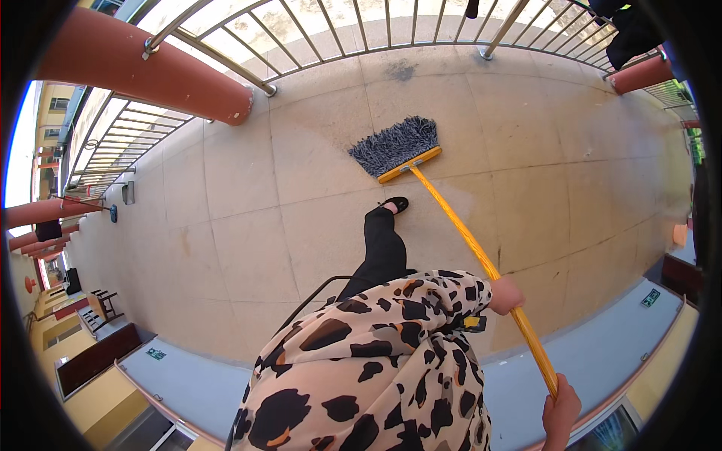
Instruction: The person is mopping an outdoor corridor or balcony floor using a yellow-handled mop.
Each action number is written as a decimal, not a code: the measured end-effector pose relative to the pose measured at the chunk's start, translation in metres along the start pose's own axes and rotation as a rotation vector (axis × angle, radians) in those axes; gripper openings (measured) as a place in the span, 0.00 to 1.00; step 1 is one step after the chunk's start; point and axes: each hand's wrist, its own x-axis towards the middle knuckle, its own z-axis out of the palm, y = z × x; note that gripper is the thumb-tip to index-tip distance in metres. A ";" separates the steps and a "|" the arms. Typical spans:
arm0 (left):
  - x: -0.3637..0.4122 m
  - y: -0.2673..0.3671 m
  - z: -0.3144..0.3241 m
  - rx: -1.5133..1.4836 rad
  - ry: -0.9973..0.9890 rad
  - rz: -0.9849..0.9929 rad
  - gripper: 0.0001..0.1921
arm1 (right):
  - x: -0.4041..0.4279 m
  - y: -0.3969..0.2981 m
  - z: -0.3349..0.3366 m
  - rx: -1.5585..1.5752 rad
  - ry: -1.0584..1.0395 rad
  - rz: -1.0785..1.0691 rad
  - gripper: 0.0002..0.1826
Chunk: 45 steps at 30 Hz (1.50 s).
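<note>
A flat mop with a long yellow handle slants across the floor in front of me. My left hand grips the handle partway up, its arm reaching across my body in a spotted sleeve. Closer to me, my right hand is closed around the handle's upper end. The mop head has dark grey and white shaggy strands, which lie spread on the floor beyond a yellow crossbar. Just this side of the crossbar is my foot in a black shoe.
Metal railings bound the far side of the tiled floor. Red columns stand along them. A pale blue wall base runs behind me. A chair, a dustpan and another mop are at the left.
</note>
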 end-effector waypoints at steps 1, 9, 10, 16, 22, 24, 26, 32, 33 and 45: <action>-0.004 -0.004 0.001 -0.082 0.013 0.053 0.08 | -0.005 -0.006 -0.006 -0.067 0.004 0.030 0.26; -0.042 -0.026 -0.049 -0.045 0.068 -0.046 0.08 | 0.028 -0.026 -0.029 -0.310 0.168 -0.133 0.21; -0.050 -0.034 -0.064 -0.030 0.095 -0.078 0.08 | 0.040 -0.030 -0.037 -0.353 0.242 -0.212 0.21; -0.131 -0.130 -0.176 0.022 0.217 -0.340 0.07 | 0.167 -0.129 -0.083 -0.350 0.357 -0.515 0.21; -0.303 -0.267 -0.268 0.239 0.394 -0.755 0.08 | 0.280 -0.345 -0.067 -0.272 0.628 -0.795 0.15; -0.371 -0.297 -0.288 0.395 0.585 -0.837 0.06 | 0.289 -0.425 -0.048 -0.217 0.689 -0.863 0.09; -0.419 -0.319 -0.296 0.474 0.675 -1.028 0.07 | 0.284 -0.492 -0.040 -0.085 0.542 -0.938 0.07; -0.441 -0.309 -0.266 0.523 0.551 -1.054 0.06 | 0.251 -0.492 -0.013 -0.008 0.142 -0.848 0.16; -0.426 -0.298 -0.256 0.537 0.515 -1.033 0.05 | 0.248 -0.467 -0.019 -0.019 0.099 -0.829 0.15; -0.146 -0.080 -0.153 0.062 -0.146 -0.039 0.12 | 0.025 -0.215 -0.105 -0.109 0.100 0.035 0.18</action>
